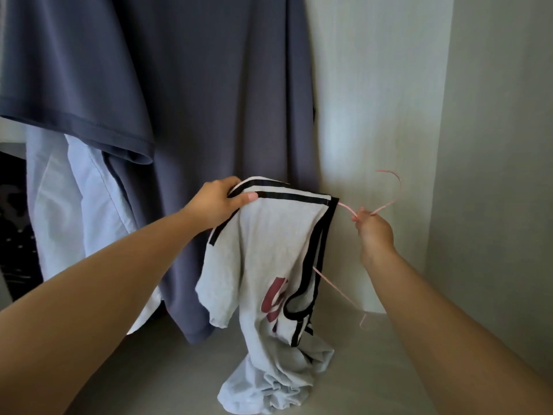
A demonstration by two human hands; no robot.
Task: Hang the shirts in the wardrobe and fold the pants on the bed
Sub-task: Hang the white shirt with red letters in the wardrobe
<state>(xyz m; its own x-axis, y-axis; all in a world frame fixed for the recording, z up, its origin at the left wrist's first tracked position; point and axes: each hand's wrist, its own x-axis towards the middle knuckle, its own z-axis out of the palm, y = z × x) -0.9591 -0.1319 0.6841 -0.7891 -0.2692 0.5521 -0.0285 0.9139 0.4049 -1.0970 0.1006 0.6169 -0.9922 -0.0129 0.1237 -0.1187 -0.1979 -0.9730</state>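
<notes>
Inside wardrobe: left hand [220, 202] grips black-trimmed shoulder of pale grey T-shirt [263, 265], hem bunched on wardrobe floor [149, 369]. Right hand [375, 232] pinches pink wire hanger [386, 205] below hook, hanger partly hidden behind T-shirt. Slate-grey shirt [224, 100], light blue shirt [89, 205] hang behind.

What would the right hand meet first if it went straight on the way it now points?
Probably the pale wardrobe wall behind it. The right hand, pinching the pink hanger, points forward and slightly left; the grey shirt hangs close to that line, but depth is unclear.
</notes>
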